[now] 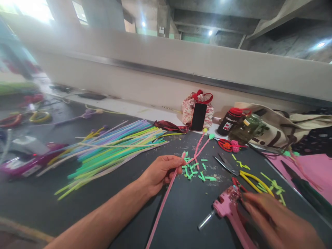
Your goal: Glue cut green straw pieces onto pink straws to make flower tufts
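Note:
My left hand (166, 173), closed in a pinch, holds a pink pipe cleaner (164, 206) that runs down toward me. From the pinch, pink fuzzy stems reach up and away, tipped with a yellow bud (205, 130) and a green bud (212, 136). My right hand (277, 216) is blurred at the lower right, its fingertips beside a pink glue gun (233, 214) and a red-handled tool (239, 185). Whether it grips either is unclear. A clear glue stick (206, 220) sticks out from the glue gun. Green cut pieces (190, 171) lie beyond my left hand.
A pile of coloured pipe cleaners (111, 148) spreads to the left. Yellow-handled scissors (243, 174) lie open at right, near red scissors (225, 145). Behind stand a phone (198, 117), a black bottle (228, 121) and a green bottle (243, 130). Pink sheets (308, 169) lie far right.

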Demonstrator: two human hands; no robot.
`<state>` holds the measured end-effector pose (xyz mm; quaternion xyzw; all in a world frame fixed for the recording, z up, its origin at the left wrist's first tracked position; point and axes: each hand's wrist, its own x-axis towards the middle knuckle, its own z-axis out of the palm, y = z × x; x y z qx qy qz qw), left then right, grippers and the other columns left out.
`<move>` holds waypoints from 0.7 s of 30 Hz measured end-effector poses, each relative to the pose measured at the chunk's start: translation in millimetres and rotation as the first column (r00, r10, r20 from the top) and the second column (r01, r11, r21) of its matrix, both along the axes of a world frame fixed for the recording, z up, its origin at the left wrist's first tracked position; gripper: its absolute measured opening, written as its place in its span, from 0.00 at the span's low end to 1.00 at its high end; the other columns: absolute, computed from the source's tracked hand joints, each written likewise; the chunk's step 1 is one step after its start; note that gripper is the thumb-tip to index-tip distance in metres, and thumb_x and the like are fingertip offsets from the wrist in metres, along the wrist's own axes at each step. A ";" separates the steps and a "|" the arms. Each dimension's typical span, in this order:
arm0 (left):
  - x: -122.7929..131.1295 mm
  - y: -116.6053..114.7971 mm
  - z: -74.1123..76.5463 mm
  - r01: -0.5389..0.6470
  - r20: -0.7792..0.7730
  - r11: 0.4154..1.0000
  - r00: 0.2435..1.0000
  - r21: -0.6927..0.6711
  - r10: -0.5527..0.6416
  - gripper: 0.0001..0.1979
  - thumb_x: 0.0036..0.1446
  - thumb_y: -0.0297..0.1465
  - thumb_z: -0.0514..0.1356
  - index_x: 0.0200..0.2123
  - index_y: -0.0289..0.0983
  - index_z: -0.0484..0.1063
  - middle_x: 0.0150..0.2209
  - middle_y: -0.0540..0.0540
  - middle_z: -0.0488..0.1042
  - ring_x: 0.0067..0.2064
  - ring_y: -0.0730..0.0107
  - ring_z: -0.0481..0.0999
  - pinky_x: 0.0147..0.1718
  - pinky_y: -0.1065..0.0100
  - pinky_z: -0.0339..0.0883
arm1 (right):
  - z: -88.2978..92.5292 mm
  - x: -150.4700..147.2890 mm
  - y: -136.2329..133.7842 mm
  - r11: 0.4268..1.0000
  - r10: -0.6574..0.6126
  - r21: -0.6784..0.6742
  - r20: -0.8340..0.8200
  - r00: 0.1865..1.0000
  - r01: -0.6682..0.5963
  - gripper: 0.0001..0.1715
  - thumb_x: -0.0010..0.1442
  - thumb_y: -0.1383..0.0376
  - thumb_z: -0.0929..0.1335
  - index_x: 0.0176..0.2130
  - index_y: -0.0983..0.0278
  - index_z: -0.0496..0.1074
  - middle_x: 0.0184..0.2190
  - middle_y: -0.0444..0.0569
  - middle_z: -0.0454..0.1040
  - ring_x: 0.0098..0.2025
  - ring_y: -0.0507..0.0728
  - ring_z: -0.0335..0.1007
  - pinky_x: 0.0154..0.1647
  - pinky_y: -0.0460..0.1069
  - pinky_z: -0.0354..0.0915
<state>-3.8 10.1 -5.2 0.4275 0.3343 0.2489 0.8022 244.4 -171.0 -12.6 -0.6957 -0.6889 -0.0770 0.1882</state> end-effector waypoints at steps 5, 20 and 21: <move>0.3 1.6 -2.2 -0.002 -0.010 1.000 1.000 0.001 0.002 0.10 0.46 0.35 0.61 0.26 0.32 0.69 0.18 0.53 0.66 0.14 0.87 0.56 0.11 0.80 0.41 | 30.7 -5.4 67.2 0.972 0.169 -0.163 -0.027 0.985 -0.171 0.12 0.59 0.63 0.60 0.36 0.57 0.72 0.30 0.45 0.74 0.31 0.54 0.72 0.31 0.47 0.64; 0.5 0.2 -0.5 -0.021 -0.017 0.999 1.000 -0.035 0.021 0.11 0.45 0.35 0.62 0.21 0.32 0.68 0.17 0.53 0.66 0.13 0.89 0.55 0.11 0.80 0.41 | 9.0 -40.3 172.0 0.839 0.373 -0.412 -0.041 0.927 -0.356 0.10 0.50 0.70 0.65 0.32 0.62 0.74 0.32 0.47 0.72 0.34 0.55 0.68 0.31 0.46 0.57; 0.4 0.3 -0.5 -0.020 -0.021 0.999 1.000 -0.035 0.020 0.12 0.45 0.35 0.62 0.21 0.32 0.67 0.17 0.53 0.66 0.13 0.89 0.55 0.11 0.80 0.41 | 8.7 -41.6 173.9 0.841 0.361 -0.413 -0.054 0.931 -0.350 0.09 0.49 0.70 0.65 0.31 0.63 0.74 0.30 0.47 0.72 0.33 0.55 0.67 0.31 0.46 0.56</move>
